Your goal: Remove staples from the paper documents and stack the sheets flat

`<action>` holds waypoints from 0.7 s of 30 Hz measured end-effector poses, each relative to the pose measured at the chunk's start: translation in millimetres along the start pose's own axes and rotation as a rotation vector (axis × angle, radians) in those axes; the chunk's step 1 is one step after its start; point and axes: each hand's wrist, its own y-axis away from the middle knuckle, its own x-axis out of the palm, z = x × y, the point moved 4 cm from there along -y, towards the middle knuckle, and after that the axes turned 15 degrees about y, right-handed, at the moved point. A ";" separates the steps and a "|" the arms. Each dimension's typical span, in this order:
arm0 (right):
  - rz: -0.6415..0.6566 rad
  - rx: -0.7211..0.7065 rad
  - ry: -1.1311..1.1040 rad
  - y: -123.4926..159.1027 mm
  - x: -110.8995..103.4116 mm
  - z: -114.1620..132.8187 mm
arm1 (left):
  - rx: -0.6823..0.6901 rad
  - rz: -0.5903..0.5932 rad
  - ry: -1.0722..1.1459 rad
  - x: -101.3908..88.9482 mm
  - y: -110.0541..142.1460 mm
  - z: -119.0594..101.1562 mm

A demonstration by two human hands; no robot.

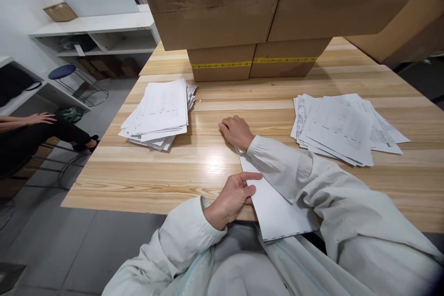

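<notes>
A white paper sheet lies slantwise over the table's near edge, its lower end sticking out toward my body. My left hand pinches its left side, with the index finger and thumb on top and other fingers underneath. Farther up, my right hand rests on the wooden table with its fingers curled in, and nothing shows in them. The right wrist and sleeve lie across the sheet's upper part and hide some of it.
A stack of printed papers lies on the left, and another, fanned-out stack on the right. Large cardboard boxes stand at the back of the table. Off to the left, a seated person's hand and a blue stool show.
</notes>
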 end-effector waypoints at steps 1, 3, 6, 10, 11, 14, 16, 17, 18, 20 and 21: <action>-0.010 0.003 -0.001 0.4 0.6 0.0 | -0.001 -0.003 0.010 -0.1 0.2 -0.1; -0.039 0.016 -0.006 1.6 1.5 -0.2 | 0.001 -0.009 0.016 -0.3 0.6 -0.5; -0.075 0.039 -0.006 4.0 2.1 -0.4 | 0.001 -0.016 0.015 0.0 1.1 -0.8; -0.085 0.048 -0.001 3.8 2.7 1.5 | 0.010 -0.017 0.015 -0.5 0.6 -0.3; -0.083 0.052 -0.012 2.5 2.6 1.8 | 0.015 -0.013 0.011 -1.0 0.4 0.0; -0.064 0.042 -0.114 -1.8 -2.8 0.8 | 0.022 0.001 0.007 -4.3 1.6 1.5; -0.064 -0.004 -0.196 0.9 -15.2 -3.2 | 0.000 0.015 0.019 -8.3 5.9 4.0; -0.074 -0.039 -0.225 6.3 -24.7 -7.0 | -0.018 0.026 0.025 -10.5 9.5 5.6; -0.091 -0.078 -0.244 15.4 -36.0 -12.2 | -0.031 0.041 0.027 -12.5 14.2 7.1; -0.133 -0.143 -0.265 45.4 -60.1 -27.5 | -0.032 0.078 0.015 -15.7 26.5 9.0; -0.158 -0.155 -0.270 66.1 -71.1 -37.4 | -0.018 0.095 -0.007 -16.6 33.6 9.0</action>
